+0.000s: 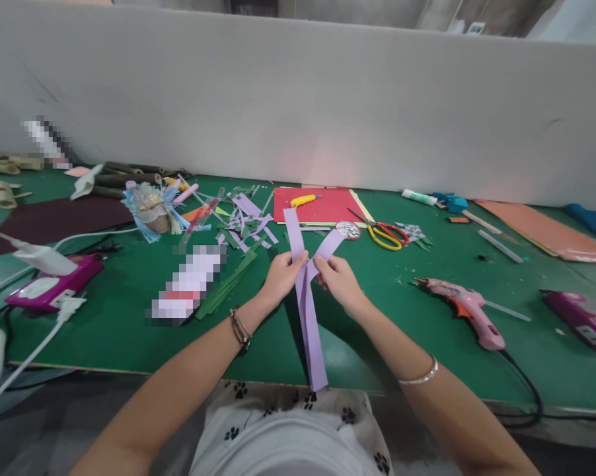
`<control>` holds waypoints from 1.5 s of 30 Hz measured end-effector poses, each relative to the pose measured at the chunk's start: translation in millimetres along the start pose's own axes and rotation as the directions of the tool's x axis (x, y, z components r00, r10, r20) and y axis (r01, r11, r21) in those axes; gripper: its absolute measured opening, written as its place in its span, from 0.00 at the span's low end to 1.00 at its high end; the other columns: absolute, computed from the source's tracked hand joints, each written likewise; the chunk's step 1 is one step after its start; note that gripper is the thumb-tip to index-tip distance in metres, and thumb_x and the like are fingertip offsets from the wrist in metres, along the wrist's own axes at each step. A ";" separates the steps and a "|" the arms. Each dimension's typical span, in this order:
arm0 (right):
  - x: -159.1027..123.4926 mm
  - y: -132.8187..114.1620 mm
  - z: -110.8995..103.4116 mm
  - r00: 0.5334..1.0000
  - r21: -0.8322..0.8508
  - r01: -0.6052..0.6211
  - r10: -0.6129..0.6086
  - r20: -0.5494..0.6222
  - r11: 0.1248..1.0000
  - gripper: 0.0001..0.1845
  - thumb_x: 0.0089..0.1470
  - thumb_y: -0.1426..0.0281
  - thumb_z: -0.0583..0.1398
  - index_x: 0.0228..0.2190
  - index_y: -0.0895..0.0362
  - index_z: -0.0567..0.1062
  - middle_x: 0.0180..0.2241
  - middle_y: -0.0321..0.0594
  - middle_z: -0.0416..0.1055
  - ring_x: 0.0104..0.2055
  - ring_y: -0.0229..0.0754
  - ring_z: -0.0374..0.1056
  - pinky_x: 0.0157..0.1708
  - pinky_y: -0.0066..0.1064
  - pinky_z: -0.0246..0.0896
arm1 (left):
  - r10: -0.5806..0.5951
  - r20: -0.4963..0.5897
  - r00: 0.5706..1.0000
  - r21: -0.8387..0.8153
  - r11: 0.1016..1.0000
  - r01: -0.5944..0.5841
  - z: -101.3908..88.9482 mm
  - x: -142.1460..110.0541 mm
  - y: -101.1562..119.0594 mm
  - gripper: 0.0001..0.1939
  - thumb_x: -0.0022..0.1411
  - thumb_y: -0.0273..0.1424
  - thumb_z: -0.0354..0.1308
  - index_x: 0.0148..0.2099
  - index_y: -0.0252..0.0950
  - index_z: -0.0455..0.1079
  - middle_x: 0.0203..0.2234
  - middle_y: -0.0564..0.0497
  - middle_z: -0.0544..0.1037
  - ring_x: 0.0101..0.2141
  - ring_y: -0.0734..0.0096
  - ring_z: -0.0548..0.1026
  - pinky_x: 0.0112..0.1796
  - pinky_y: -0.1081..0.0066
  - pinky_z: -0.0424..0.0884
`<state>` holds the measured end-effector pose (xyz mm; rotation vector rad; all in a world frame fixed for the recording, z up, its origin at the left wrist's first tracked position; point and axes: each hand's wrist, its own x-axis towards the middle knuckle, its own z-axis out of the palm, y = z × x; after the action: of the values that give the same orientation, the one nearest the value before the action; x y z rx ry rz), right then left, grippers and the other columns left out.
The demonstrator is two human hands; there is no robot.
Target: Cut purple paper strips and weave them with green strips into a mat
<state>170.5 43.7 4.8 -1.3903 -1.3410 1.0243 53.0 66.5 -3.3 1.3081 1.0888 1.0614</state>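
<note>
Both hands are raised over the near middle of the green table, closed on long purple paper strips [314, 337]. My left hand [284, 272] pinches the strips at the left, with one end standing up above the thumb. My right hand [338, 276] pinches a purple strip whose end slants up to the right. Below the hands the strips hang together toward the table's front edge. How many strips there are, I cannot tell. Left of my left hand lies a bundle of green paper strips [228, 285]. Beyond the hands is a pile of purple and green strips [248, 221].
Red paper [328, 206] carries a yellow utility knife [305, 199]. Scissors [384, 237] lie to its right. A pink glue gun [469, 307] trails its cable over the front edge at right. Purple power strips [55, 284] and white cables occupy the left. A grey partition [298, 106] stands behind.
</note>
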 end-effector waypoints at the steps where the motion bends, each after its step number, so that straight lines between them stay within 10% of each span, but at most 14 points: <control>1: -0.3 -1.0 0.0 1.000 0.019 -0.021 0.022 -0.017 1.000 0.19 0.47 0.61 0.53 0.12 0.56 0.60 0.09 0.28 0.54 0.13 0.29 0.49 0.15 0.24 0.44 | -0.008 0.004 1.000 -0.011 1.000 0.008 0.1 0.1 0.0 0.15 0.52 0.40 0.53 0.21 0.33 0.64 0.14 0.58 0.64 0.18 0.78 0.61 0.21 0.77 0.56; 8: -1.1 -5.4 -2.1 0.991 0.139 0.028 -0.009 -0.135 0.990 0.22 0.45 0.56 0.55 0.12 0.55 0.57 0.09 0.27 0.52 0.12 0.29 0.49 0.14 0.24 0.45 | -0.056 0.163 0.985 -0.014 0.998 0.059 6.1 -2.4 3.7 0.17 0.51 0.40 0.54 0.20 0.32 0.65 0.15 0.54 0.69 0.18 0.76 0.65 0.21 0.76 0.61; 19: -1.4 -1.5 -1.4 1.000 -0.015 -0.004 0.004 0.031 1.000 0.22 0.47 0.59 0.53 0.09 0.56 0.59 0.08 0.29 0.54 0.11 0.29 0.49 0.12 0.24 0.43 | 0.040 -0.042 0.998 -0.019 0.999 -0.040 0.1 1.3 -1.6 0.16 0.52 0.40 0.53 0.20 0.34 0.62 0.14 0.59 0.62 0.18 0.79 0.60 0.21 0.78 0.55; 27: -1.6 -5.0 -2.3 0.995 0.076 0.061 -0.054 -0.089 0.995 0.27 0.46 0.50 0.52 0.09 0.55 0.57 0.08 0.30 0.52 0.12 0.29 0.49 0.13 0.24 0.45 | -0.048 0.206 0.977 -0.044 0.997 0.058 6.5 -4.4 2.9 0.19 0.49 0.46 0.54 0.24 0.34 0.64 0.15 0.54 0.69 0.17 0.75 0.66 0.21 0.75 0.62; 35: -4.5 0.3 5.0 0.992 0.025 0.126 -0.126 0.015 0.992 0.23 0.45 0.54 0.53 0.10 0.55 0.57 0.08 0.29 0.53 0.12 0.28 0.48 0.13 0.24 0.43 | 0.088 0.001 0.996 0.045 0.995 -0.088 4.2 -2.4 1.7 0.16 0.51 0.38 0.54 0.18 0.33 0.61 0.13 0.58 0.63 0.18 0.78 0.59 0.21 0.77 0.53; 45: -5.1 -6.1 5.5 0.997 0.173 -0.064 0.058 0.041 0.983 0.16 0.45 0.64 0.52 0.12 0.56 0.59 0.08 0.27 0.54 0.10 0.28 0.49 0.10 0.22 0.44 | 0.106 -0.127 0.986 0.002 0.994 -0.107 1.2 1.8 -3.1 0.19 0.52 0.44 0.51 0.19 0.35 0.57 0.13 0.60 0.58 0.17 0.80 0.55 0.20 0.77 0.53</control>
<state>163.4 38.9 9.3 -1.2939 -1.2091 1.1833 54.5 68.1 -6.5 1.3214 1.1191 1.2405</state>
